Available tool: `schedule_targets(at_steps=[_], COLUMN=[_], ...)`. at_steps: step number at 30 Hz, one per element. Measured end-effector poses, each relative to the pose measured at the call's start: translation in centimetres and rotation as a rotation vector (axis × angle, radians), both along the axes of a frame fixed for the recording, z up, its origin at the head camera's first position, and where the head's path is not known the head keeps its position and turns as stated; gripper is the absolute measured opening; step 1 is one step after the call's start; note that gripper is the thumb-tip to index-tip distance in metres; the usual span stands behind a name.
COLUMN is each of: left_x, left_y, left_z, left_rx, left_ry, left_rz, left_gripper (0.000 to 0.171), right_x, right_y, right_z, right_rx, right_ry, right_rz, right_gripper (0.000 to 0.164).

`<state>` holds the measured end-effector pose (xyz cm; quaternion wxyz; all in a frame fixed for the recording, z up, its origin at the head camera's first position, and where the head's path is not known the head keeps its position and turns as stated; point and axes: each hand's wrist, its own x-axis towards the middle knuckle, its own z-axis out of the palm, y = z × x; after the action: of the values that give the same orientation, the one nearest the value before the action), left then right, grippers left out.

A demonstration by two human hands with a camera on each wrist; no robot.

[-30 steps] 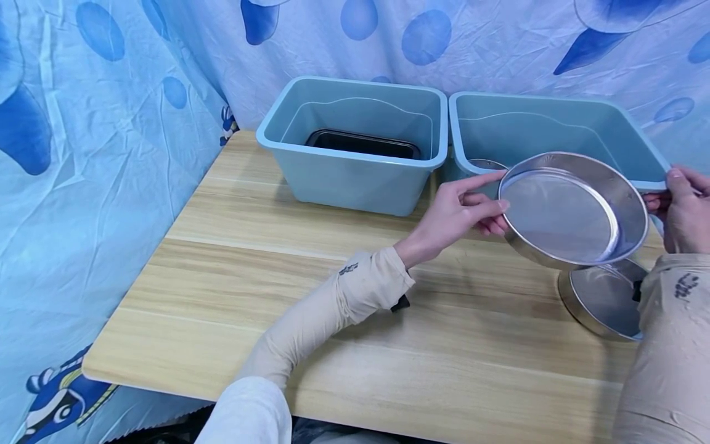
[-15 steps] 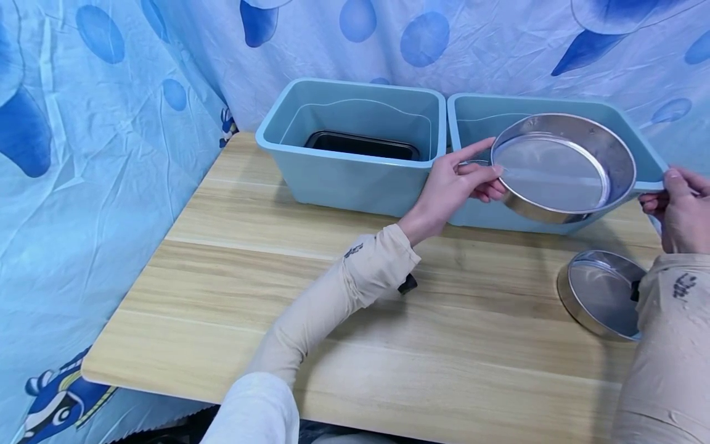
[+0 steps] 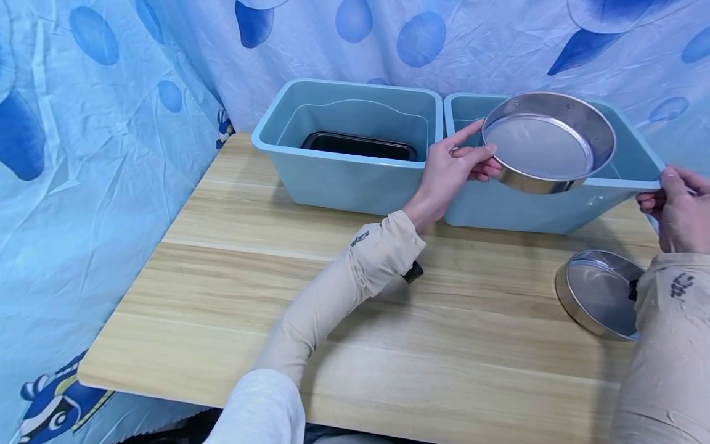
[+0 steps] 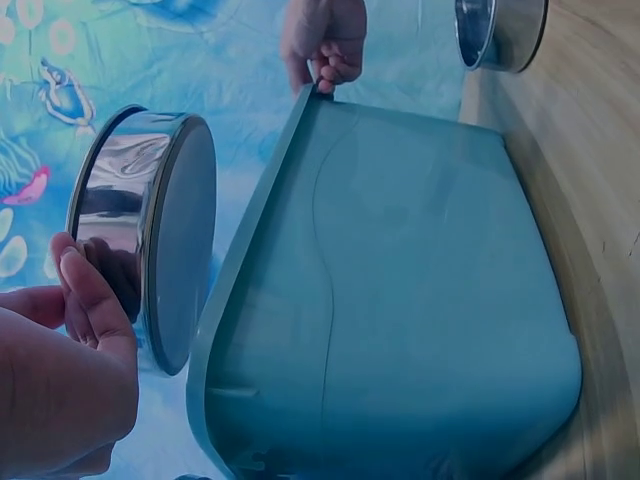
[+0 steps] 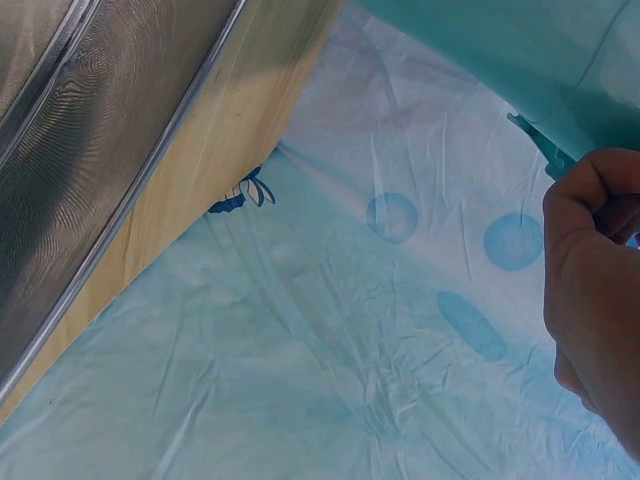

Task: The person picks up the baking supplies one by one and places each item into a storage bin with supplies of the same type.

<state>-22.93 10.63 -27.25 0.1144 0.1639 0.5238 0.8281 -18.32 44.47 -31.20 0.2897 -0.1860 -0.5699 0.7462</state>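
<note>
My left hand (image 3: 446,169) pinches the near left rim of a round metal sieve (image 3: 546,145) between thumb and fingers. In the head view the sieve hangs tilted over the mouth of the right blue bin (image 3: 516,209). The left wrist view shows the sieve (image 4: 185,240) side-on, level with the bin's rim and just outside the bin wall (image 4: 420,270) in that view. My right hand (image 3: 685,209) grips the front right corner of this bin's rim; the right wrist view shows its curled fingers (image 5: 600,190) there. A second metal sieve (image 3: 601,296) lies on the table beside my right forearm.
A left blue bin (image 3: 355,179) stands beside the right one, with a black rectangular pan (image 3: 360,145) inside. Both bins are near the back of the wooden table (image 3: 238,296). A blue patterned cloth (image 3: 310,37) hangs behind and to the left.
My left hand has raised the sieve and carried it back and slightly left, from in front of the right bin to over it. My right hand stays at the bin's corner.
</note>
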Motion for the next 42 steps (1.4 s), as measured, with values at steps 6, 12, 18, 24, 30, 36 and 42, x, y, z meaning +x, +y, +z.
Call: schedule_targets(at_steps=[6, 12, 18, 24, 30, 36, 42], left_x=[-0.8, -1.3, -1.7, -2.0, -2.2, -2.5, -2.9], left_y=[0.3, 0.9, 1.3, 1.7, 2.2, 2.7, 2.8], left_z=[0.1, 0.1, 0.1, 0.2, 0.2, 0.0, 0.6], left_rx=[0.014, -0.009, -0.035, -0.052, -0.048, -0.087, -0.115], left_ry=[-0.008, -0.010, -0.017, -0.033, -0.033, -0.034, -0.123], left_rz=[0.029, 0.068, 0.094, 0.128, 0.170, 0.211, 0.125], left_gripper=[0.055, 0.056, 0.056, 0.057, 0.059, 0.060, 0.063], right_x=[0.1, 0.3, 0.2, 0.2, 0.2, 0.4, 0.3], right_y=[-0.2, -0.1, 0.0, 0.1, 0.1, 0.0, 0.0], right_z=[0.2, 0.2, 0.0, 0.0, 0.1, 0.2, 0.2], right_rx=[0.021, 0.049, 0.038, -0.013, 0.023, 0.032, 0.017], right_ry=[-0.028, -0.024, 0.000, 0.026, -0.007, -0.027, -0.006], right_rz=[-0.003, 0.026, 0.030, 0.031, 0.024, 0.014, 0.015], right_gripper=[0.012, 0.014, 0.014, 0.011, 0.011, 0.011, 0.011])
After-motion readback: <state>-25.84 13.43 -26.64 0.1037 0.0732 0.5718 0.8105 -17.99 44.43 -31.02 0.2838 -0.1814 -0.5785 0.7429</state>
